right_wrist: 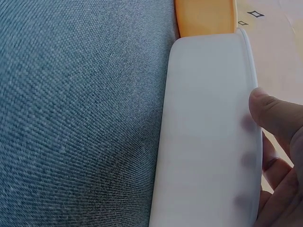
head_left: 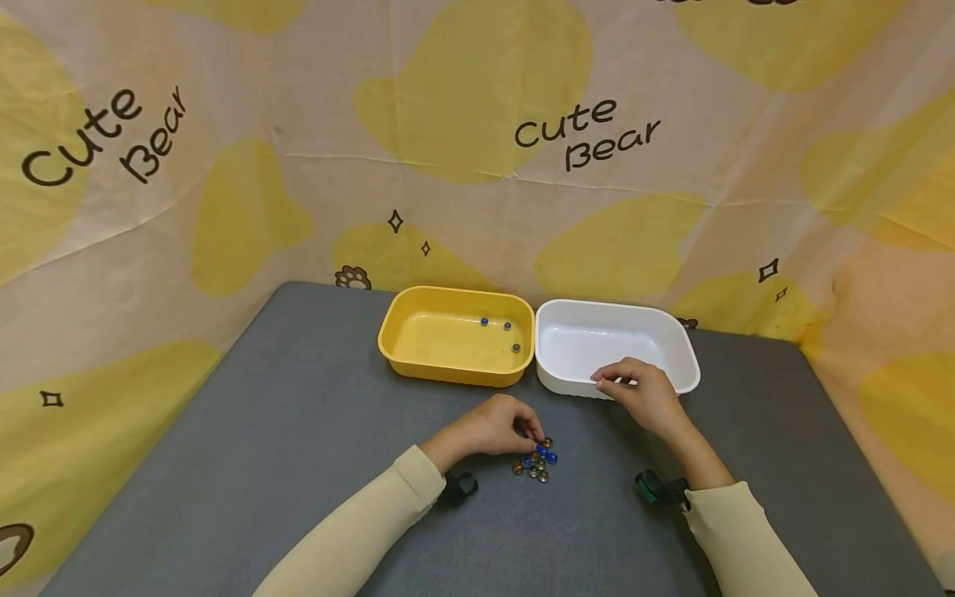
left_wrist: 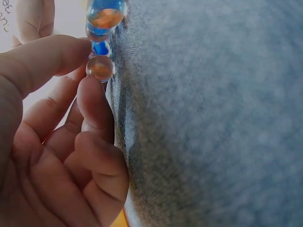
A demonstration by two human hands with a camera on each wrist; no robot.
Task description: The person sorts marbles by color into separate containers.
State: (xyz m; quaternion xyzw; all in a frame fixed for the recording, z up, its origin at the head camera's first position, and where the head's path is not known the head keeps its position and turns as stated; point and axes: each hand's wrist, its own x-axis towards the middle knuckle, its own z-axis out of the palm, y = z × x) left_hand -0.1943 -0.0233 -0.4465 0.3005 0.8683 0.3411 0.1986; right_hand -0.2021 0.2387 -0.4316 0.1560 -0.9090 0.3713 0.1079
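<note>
At the far edge of a small heap of glass marbles (head_left: 534, 463), my left hand (head_left: 496, 424) has its thumb and forefinger bent. In the left wrist view an orange-clear marble (left_wrist: 100, 69) lies against the forefinger's tip, the thumb just beside it. More marbles, blue and orange (left_wrist: 107, 13), are bunched beyond. My right hand (head_left: 643, 398) hangs over the near rim of a white basin (head_left: 561, 383), thumb at the rim, other fingers inside. The right wrist view shows dark fingertip shadows through the basin's wall; I cannot tell whether those fingers hold a marble.
A yellow basin (head_left: 418, 371) stands against the white one's left side, with three small blue marbles (head_left: 507, 326) in it. Both basins sit near the back edge of the grey table (head_left: 298, 431). A printed cloth (head_left: 462, 108) hangs behind them.
</note>
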